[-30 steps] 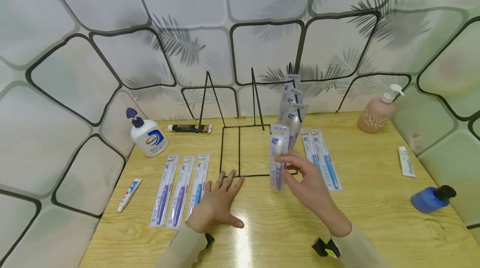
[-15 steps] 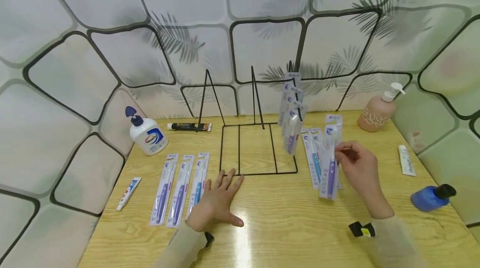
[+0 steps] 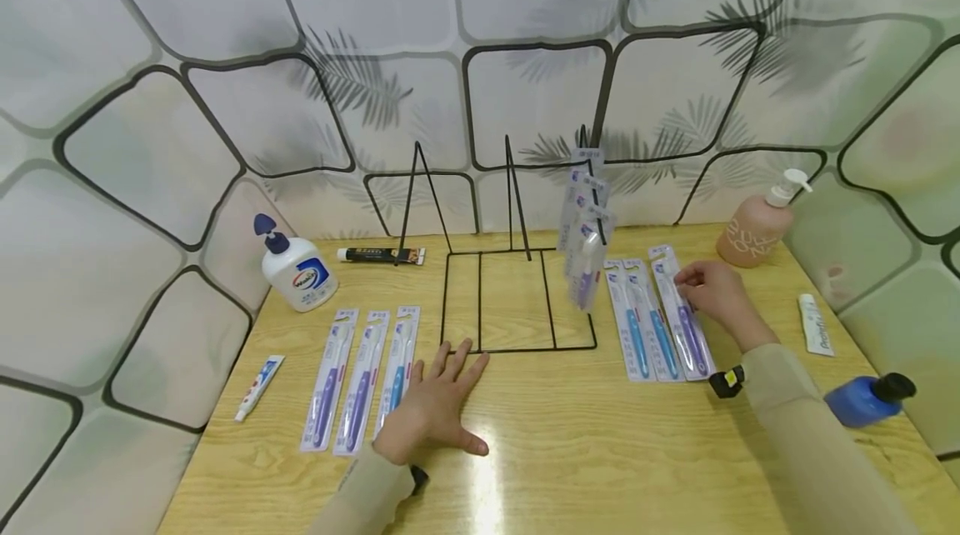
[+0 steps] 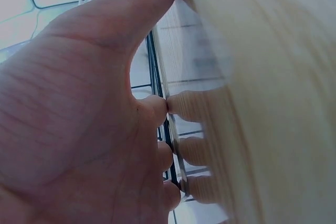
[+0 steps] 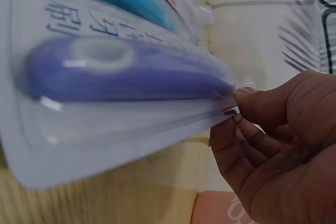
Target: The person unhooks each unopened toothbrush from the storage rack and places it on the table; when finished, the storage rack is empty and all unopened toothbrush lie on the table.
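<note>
My right hand (image 3: 716,293) pinches the edge of a packaged purple toothbrush (image 3: 684,314), thumb on one side and fingers on the other in the right wrist view. Two packaged blue toothbrushes (image 3: 634,322) lie just left of it on the table. My left hand (image 3: 435,410) rests palm down, fingers spread, fingertips at the front bar of a black wire rack (image 3: 480,302). Several packaged toothbrushes (image 3: 587,256) hang one behind another on the rack's right hook; its other two hooks are bare. Left of the rack lie two purple toothbrushes (image 3: 360,389) and a blue one (image 3: 397,360), partly covered by my left hand.
A white pump bottle (image 3: 300,277) and a black tube (image 3: 367,255) stand and lie back left, with a small toothpaste tube (image 3: 259,389) nearer. On the right are a pink pump bottle (image 3: 753,231), a white tube (image 3: 815,324) and a blue bottle (image 3: 862,402). A patterned backdrop (image 3: 536,102) encloses the table.
My right hand has carried the purple toothbrush from the rack's right hook to the right and lowered it beside the two blue ones. My left hand has stayed put.
</note>
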{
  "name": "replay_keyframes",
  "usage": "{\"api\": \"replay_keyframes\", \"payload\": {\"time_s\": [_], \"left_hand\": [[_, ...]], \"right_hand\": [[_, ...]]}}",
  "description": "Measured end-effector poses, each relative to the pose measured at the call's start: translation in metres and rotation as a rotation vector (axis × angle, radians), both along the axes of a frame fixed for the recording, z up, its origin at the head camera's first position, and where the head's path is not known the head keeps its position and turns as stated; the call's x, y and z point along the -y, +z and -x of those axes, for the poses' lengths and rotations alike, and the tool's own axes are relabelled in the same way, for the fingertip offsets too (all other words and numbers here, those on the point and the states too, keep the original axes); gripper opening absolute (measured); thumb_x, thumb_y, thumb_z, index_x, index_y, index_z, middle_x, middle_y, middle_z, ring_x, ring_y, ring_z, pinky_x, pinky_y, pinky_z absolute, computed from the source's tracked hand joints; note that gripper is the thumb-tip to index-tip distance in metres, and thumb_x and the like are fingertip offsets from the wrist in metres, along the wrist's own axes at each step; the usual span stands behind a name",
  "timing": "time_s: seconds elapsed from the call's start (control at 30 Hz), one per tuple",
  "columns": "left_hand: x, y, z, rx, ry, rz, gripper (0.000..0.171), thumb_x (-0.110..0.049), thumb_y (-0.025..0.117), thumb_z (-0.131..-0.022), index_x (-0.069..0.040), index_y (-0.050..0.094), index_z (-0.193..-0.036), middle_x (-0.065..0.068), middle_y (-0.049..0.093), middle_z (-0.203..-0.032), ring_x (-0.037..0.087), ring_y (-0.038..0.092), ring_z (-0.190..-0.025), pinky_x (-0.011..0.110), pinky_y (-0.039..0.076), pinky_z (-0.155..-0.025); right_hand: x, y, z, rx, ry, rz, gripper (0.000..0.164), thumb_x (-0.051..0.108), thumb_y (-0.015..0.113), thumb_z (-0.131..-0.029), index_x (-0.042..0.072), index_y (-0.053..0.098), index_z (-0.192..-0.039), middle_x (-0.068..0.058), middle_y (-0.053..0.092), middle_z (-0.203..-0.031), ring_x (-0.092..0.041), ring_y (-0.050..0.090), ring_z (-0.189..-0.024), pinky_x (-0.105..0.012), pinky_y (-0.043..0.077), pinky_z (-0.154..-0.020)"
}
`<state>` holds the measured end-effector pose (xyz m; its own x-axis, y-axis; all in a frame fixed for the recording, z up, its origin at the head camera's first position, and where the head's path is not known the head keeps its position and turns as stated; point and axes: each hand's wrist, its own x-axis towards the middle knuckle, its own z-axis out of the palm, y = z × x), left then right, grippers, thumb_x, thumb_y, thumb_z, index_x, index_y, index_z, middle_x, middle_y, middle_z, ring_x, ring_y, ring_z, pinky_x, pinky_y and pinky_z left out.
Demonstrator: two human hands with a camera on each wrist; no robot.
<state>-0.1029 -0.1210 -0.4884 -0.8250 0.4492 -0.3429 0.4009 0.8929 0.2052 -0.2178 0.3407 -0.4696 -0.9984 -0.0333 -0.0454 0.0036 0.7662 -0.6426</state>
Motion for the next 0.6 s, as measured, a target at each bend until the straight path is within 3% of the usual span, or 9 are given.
{"api": "replay_keyframes", "payload": {"time_s": [0.3,0.6], "left_hand": [[-0.002,0.000,0.000,0.010,-0.002,-0.015,0.134,-0.078,0.080,-0.061,-0.030,0.011,-0.165,0.007,0.000,-0.174,0.042,0.002,-0.159,0.075,0.017,-0.117],[0.000,-0.001,0.000,0.011,0.003,-0.001,0.134,-0.079,0.079,-0.061,-0.031,0.010,-0.165,0.007,0.000,-0.174,0.041,0.002,-0.159,0.074,0.018,-0.118]], "right_hand": [[-0.001,-0.009,0.008,0.064,0.010,-0.066,0.019,0.008,0.064,-0.093,-0.008,0.067,-0.103,-0.019,0.067,-0.090,-0.020,0.059,-0.076,-0.027,0.047,-0.063],[0.001,-0.012,0.006,0.043,-0.005,-0.169,0.022,0.014,0.065,-0.092,-0.006,0.066,-0.100,-0.022,0.068,-0.091,-0.026,0.061,-0.076,-0.029,0.047,-0.062]]}}
